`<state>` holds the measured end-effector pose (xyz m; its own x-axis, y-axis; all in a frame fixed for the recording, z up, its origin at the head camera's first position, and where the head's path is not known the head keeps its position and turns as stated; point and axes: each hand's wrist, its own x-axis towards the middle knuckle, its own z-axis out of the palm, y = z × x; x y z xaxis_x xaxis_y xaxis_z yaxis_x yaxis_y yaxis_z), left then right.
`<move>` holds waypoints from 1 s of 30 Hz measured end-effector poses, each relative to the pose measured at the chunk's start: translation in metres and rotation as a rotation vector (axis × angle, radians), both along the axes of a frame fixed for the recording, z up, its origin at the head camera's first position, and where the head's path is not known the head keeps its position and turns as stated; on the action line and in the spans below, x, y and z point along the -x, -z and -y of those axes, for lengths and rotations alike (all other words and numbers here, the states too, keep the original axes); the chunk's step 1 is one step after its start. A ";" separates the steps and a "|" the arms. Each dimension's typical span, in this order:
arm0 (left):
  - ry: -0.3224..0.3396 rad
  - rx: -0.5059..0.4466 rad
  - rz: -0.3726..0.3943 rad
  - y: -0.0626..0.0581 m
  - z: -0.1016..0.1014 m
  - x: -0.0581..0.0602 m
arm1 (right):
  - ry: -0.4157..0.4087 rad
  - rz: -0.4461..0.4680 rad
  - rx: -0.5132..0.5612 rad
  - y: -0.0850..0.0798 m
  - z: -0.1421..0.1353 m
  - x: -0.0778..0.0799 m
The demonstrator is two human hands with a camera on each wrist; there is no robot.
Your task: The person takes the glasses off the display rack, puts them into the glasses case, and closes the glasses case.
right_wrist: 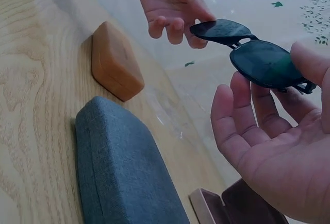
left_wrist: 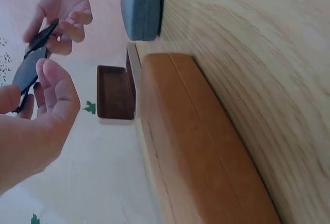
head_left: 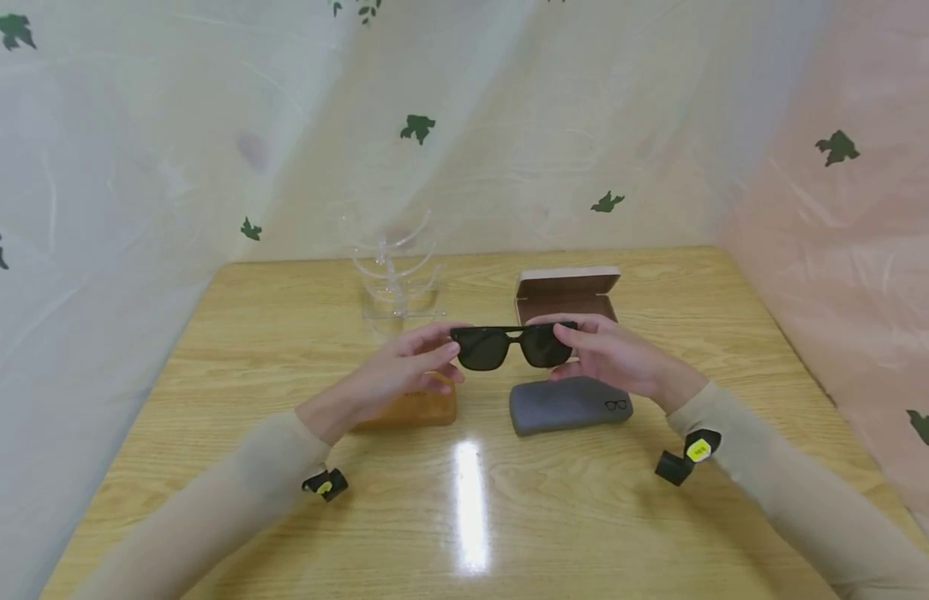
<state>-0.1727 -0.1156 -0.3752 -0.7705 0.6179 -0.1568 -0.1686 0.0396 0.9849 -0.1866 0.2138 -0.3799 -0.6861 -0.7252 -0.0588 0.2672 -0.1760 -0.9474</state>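
Note:
A pair of black sunglasses (head_left: pixel 485 348) with dark lenses is held up above the table, lenses facing the head camera. My left hand (head_left: pixel 404 367) pinches the left end of the frame between thumb and fingers. At the other end, my right hand (head_left: pixel 610 354) grips the frame, its thumb on the front by the lens. In the right wrist view the sunglasses (right_wrist: pixel 265 62) span between both hands. Below the left hand lies a closed orange-brown glasses case (head_left: pixel 415 410); a closed grey-blue glasses case (head_left: pixel 569 406) lies below the right hand.
Behind the right hand stands an open glasses case (head_left: pixel 569 287) with a brown inside. A clear plastic glasses stand (head_left: pixel 395 283) with several curved arms is at the back left. A pale curtain with green leaf shapes surrounds the wooden table (head_left: pixel 284 325).

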 end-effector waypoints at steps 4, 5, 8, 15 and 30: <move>-0.044 -0.003 0.022 -0.002 -0.011 0.003 | 0.021 0.024 0.000 -0.003 -0.008 0.001; -0.054 -0.001 0.025 -0.002 -0.013 0.004 | 0.027 0.033 0.002 -0.003 -0.011 0.002; -0.084 0.005 0.044 -0.004 -0.022 0.007 | 0.045 0.041 -0.005 -0.004 -0.019 0.004; -0.129 -0.018 0.130 -0.006 -0.040 0.022 | 0.120 0.019 -0.005 -0.004 -0.040 0.011; -0.248 -0.193 0.384 0.004 -0.092 0.043 | 0.181 0.053 0.031 0.004 -0.067 0.013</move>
<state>-0.2161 -0.0238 -0.3788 -0.8070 0.4688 -0.3592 -0.5023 -0.2248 0.8350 -0.1992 0.2806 -0.3836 -0.8019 -0.5924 -0.0775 0.2776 -0.2545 -0.9264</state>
